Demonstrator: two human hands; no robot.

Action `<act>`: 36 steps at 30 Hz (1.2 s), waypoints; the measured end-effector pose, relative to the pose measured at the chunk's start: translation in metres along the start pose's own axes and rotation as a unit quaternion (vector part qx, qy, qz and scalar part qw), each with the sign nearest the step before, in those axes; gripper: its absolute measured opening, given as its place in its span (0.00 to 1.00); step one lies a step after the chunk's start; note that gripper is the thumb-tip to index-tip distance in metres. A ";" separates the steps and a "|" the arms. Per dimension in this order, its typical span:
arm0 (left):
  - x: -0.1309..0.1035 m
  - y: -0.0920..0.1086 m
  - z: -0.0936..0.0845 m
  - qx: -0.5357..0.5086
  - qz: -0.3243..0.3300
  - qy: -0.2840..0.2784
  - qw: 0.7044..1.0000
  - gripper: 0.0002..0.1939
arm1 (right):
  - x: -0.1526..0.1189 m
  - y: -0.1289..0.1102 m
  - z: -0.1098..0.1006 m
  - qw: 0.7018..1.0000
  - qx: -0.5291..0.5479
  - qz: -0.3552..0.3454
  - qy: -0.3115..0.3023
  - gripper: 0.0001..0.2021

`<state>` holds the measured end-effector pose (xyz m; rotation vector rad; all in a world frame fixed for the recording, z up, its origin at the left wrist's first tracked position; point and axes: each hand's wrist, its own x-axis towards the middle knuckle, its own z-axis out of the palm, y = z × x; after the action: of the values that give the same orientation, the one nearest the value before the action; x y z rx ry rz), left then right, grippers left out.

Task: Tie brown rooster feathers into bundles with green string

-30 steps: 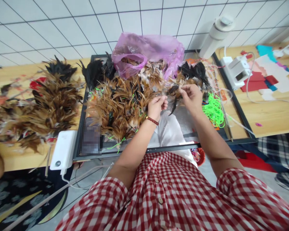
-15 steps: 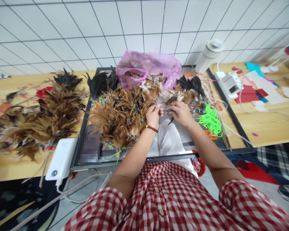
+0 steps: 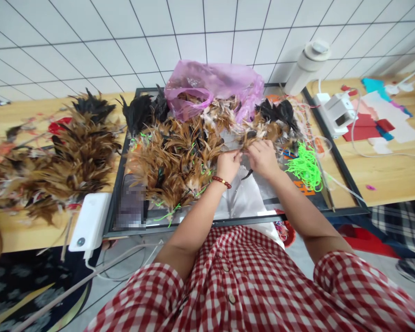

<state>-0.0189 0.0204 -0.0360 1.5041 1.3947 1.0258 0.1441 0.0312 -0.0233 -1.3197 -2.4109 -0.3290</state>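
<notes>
My left hand [image 3: 229, 165], with a beaded bracelet at the wrist, is closed in a pinch; what lies between its fingertips is too small to make out. Almost touching it, my right hand [image 3: 263, 159] has its fingers bent together around a feather, and a dark feather tip [image 3: 248, 174] shows below them. Left of my hands spreads a heap of brown feather bunches [image 3: 176, 161], several tied with green string. More loose feathers [image 3: 257, 131] lie just beyond my right hand. Under both hands is clear plastic sheeting [image 3: 244, 193].
A pink plastic bag [image 3: 217, 78] of feathers stands behind. Bright green cords [image 3: 306, 168] lie right, inside the black frame [image 3: 346, 184]. A white bottle [image 3: 306, 67] and power strip [image 3: 327, 115] are beyond. A phone [image 3: 129, 203] and power bank [image 3: 90, 221] sit left.
My hands have drawn closer together, the left moving slightly right. The fingers of my right hand have curled in more. The whole view has shifted a little.
</notes>
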 end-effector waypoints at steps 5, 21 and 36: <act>0.002 0.012 -0.001 -0.089 -0.099 0.030 0.991 0.13 | -0.002 0.013 -0.001 0.993 0.015 0.113 -0.004 0.14; 0.012 0.023 -0.001 -0.348 -0.189 0.142 0.907 0.10 | 0.003 0.006 0.009 0.991 0.060 0.119 -0.019 0.12; 0.007 0.020 0.007 -0.285 -0.146 0.137 0.937 0.10 | 0.003 0.007 0.006 0.998 0.025 0.010 -0.057 0.16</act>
<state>-0.0052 0.0260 -0.0195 0.7281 1.3017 1.3363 0.1468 0.0397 -0.0274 -1.3742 -2.4807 -0.1920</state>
